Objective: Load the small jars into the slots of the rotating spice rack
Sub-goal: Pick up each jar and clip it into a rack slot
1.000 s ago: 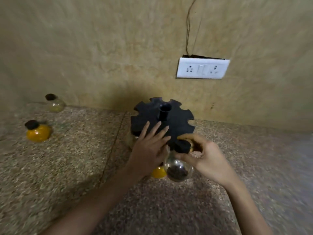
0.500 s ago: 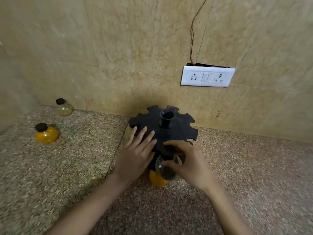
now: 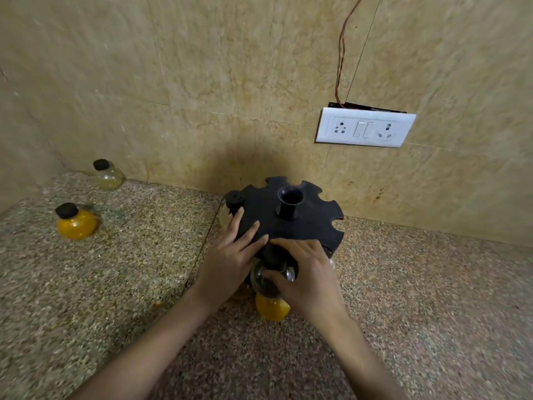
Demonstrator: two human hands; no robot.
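Note:
A black round spice rack with notched slots and a centre post stands on the counter near the wall. My right hand grips a clear jar with dark contents at the rack's near edge, its black cap at a slot. My left hand rests flat on the rack's top left, fingers spread. A yellow-filled jar hangs below on the lower tier. A black cap sits in a slot at the rack's left. Two loose jars stand at left: an orange one and a pale one.
The speckled granite counter stretches to both sides of the rack. A tiled wall rises behind, with a white socket plate and a thin wire above it. A corner wall closes the far left.
My right hand has pushed the dark jar further in under the rack's near edge and shifted its grip lower on the jar. My left hand slid further onto the rack top.

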